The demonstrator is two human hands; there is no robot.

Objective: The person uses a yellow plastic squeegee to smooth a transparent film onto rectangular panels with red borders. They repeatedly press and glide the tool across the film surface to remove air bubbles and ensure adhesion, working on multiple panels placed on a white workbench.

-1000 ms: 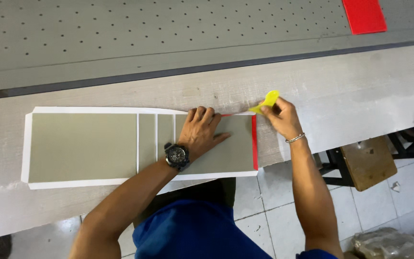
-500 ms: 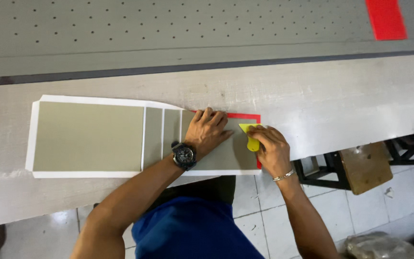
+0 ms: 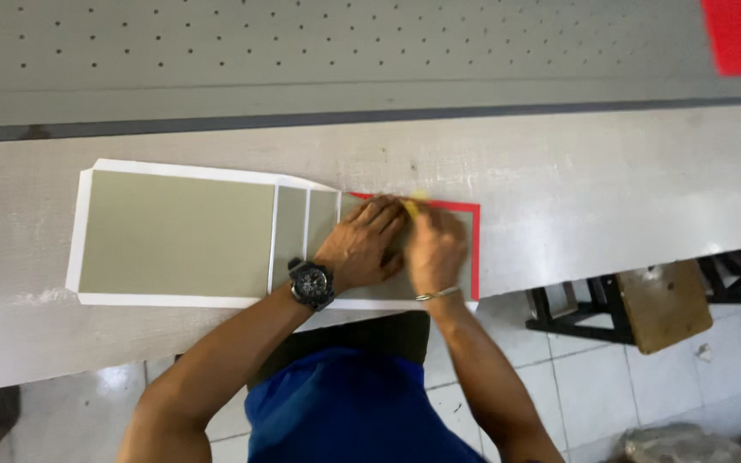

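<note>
A long olive-green sheet (image 3: 173,233) with a white border lies flat on the grey worktable (image 3: 611,189). Its right end carries a red edge strip (image 3: 475,249). My left hand (image 3: 364,243), a black watch on its wrist, presses flat on the sheet's right part. Right beside it, my right hand (image 3: 436,250) is closed on a small yellow scraper (image 3: 413,202), whose tip shows at the sheet's upper edge near the red strip. The two hands touch each other.
A perforated grey panel (image 3: 302,43) lies beyond the table, with a red patch (image 3: 736,34) at the far right. A wooden stool (image 3: 658,302) stands on the tiled floor below the table's right part. My blue shirt fills the bottom centre.
My right hand with the yellow scraper has moved from the sheet's right end up and left to the upper edge, closing in on my left hand. The left hand stays pressed on the sheet.
</note>
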